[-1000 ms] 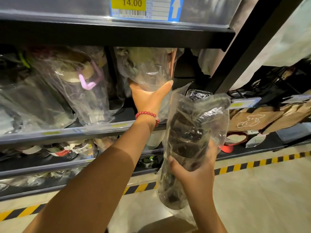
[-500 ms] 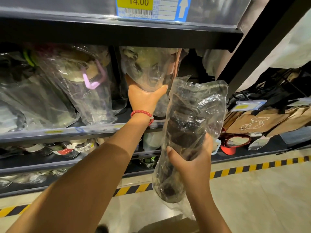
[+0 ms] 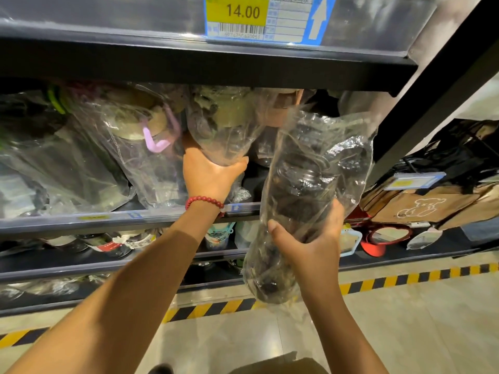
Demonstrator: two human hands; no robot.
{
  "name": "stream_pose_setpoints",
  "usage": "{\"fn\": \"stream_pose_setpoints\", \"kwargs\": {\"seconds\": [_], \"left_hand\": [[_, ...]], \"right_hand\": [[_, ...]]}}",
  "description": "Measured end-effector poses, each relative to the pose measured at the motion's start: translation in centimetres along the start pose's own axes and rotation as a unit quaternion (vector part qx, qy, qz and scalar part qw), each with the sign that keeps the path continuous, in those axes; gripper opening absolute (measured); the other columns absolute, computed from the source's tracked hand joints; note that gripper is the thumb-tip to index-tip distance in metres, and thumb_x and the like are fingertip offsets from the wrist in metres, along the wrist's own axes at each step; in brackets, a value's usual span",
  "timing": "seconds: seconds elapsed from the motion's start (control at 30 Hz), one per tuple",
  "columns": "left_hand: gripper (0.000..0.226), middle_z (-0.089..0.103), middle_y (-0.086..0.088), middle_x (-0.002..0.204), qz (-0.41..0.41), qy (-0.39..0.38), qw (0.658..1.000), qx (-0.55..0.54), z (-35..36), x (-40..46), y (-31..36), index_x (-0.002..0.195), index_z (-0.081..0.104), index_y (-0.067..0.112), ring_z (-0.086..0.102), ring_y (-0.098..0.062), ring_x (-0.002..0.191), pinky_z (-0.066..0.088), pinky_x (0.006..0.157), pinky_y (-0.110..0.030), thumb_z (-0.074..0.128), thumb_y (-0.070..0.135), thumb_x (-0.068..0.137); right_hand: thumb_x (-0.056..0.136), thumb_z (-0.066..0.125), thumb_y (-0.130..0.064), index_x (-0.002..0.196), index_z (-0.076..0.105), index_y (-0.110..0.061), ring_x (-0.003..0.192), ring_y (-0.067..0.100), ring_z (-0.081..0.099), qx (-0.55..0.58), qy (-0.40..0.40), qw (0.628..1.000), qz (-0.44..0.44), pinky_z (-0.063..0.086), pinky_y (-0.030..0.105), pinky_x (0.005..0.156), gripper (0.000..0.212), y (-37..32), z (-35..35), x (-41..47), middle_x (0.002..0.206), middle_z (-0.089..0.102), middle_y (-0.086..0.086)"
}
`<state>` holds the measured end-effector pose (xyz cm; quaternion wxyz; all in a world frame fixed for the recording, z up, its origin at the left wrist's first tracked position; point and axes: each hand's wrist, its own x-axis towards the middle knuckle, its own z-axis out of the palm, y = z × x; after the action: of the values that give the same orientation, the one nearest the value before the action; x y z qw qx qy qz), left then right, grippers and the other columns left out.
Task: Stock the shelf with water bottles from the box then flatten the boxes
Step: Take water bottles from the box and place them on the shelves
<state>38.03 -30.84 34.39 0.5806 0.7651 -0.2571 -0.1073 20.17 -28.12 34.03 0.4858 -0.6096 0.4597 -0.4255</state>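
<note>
My left hand (image 3: pixel 209 174), with a red bead bracelet on the wrist, grips the bottom of a plastic-wrapped bottle with a greenish lid (image 3: pixel 224 130) that leans on the shelf (image 3: pixel 113 218). In front of the shelf's right end, my right hand (image 3: pixel 310 247) grips a dark water bottle in a clear plastic bag (image 3: pixel 310 190) around its lower half and holds it upright, tilted slightly right. A cardboard box (image 3: pixel 280 365) shows only as a brown edge at the bottom of the view.
Several bagged bottles (image 3: pixel 129 147), one with a pink loop, fill the shelf to the left. A price tag reading 14.00 (image 3: pixel 237 12) hangs on the shelf above. A black upright post (image 3: pixel 432 90) stands on the right. Brown bags (image 3: pixel 421 206) and lower shelves lie beyond.
My right hand has lifted the dark bagged bottle higher and closer to the shelf opening. My left hand keeps its hold on the greenish-lidded bottle's base.
</note>
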Motion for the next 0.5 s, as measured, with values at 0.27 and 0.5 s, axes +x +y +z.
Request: {"fn": "stream_pose_setpoints", "kwargs": {"seconds": [0.27,0.5], "left_hand": [[0.049,0.059,0.006,0.083,0.005,-0.016,1.000,0.023,0.3,0.9,-1.4,0.088,0.058,0.008,0.056,-0.006,0.079,0.047,0.065,-0.008,0.088,0.031,0.057],[0.060,0.061,0.004,0.084,-0.005,0.016,0.999,0.029,0.8,1.9,-2.9,0.097,0.061,0.008,0.059,-0.008,0.075,0.055,0.079,-0.032,0.090,0.036,0.052]], "right_hand": [[0.069,0.082,-0.028,0.146,0.023,-0.029,0.117,0.004,0.052,0.063,0.009,0.996,0.055,0.047,0.020,0.090,0.097,-1.4,2.8,3.6,0.133,0.049,-0.012],[0.068,0.080,-0.032,0.152,0.006,-0.028,0.128,0.002,0.030,0.116,0.064,0.986,0.097,0.033,0.026,0.104,0.111,-1.8,4.2,5.7,0.138,0.027,-0.013]]}}
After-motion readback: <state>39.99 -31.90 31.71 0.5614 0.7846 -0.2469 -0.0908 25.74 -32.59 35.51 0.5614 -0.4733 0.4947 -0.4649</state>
